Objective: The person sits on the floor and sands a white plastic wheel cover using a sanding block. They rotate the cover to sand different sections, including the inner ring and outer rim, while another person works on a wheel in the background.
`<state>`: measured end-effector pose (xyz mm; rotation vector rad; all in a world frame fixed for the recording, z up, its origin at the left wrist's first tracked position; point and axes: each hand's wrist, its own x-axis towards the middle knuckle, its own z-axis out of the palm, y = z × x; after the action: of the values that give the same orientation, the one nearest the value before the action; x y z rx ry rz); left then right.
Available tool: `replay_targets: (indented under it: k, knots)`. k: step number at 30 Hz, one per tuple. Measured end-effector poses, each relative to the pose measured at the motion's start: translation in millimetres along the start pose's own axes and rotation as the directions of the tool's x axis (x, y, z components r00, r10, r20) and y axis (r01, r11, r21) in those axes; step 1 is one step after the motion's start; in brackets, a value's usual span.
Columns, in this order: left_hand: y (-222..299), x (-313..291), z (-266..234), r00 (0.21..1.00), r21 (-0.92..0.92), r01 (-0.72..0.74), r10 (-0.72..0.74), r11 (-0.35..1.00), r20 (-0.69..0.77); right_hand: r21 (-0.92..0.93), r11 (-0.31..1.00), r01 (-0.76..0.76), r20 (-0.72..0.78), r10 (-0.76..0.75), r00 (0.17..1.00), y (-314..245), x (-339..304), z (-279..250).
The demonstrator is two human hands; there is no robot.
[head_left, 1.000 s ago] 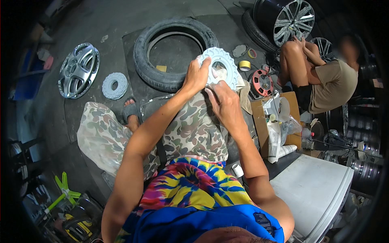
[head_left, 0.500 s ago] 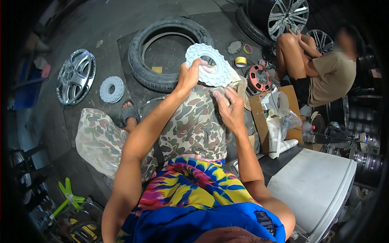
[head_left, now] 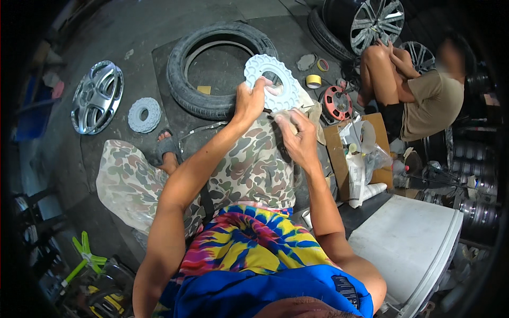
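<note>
My left hand is closed on the near-left side of a pale grey ring-shaped part with a scalloped outer edge and a large round hole. Its thumb lies across the face of the ring, which is held tilted above my lap. Just below the ring's near edge, my right hand has its thumb and fingers pressed together. A small greyish, dusty scrap seems to be between those fingertips, too unclear to name. A similar grey ring lies flat on the floor at the left.
A tyre lies beyond my knees, and a silver wheel at far left. Rightward are yellow tape, a red reel, a cardboard box and a white panel. A person sits far right, handling a spoked wheel.
Both hands have shifted very slightly, and the ring has turned a little, staying in my left hand. The right fingertips remain near its lower edge. The whole view has moved slightly.
</note>
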<state>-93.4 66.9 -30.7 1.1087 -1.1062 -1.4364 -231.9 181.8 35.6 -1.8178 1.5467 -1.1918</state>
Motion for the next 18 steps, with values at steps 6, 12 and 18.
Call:
replay_targets:
  k: [6,12,18]
  knots:
    - [-11,5,1,1.000,-0.037,0.009,-0.008,0.999,0.030,-0.215,0.964,0.155,-0.018,-0.163,0.987,3,0,-1]
    - [-4,6,-1,0.996,0.027,-0.016,0.014,1.000,0.086,-0.213,0.974,0.072,-0.044,-0.084,0.996,-7,3,-14]
    - [4,1,-2,0.991,0.096,-0.084,0.073,0.992,0.110,0.002,0.999,-0.042,0.074,0.042,0.996,7,32,-5]
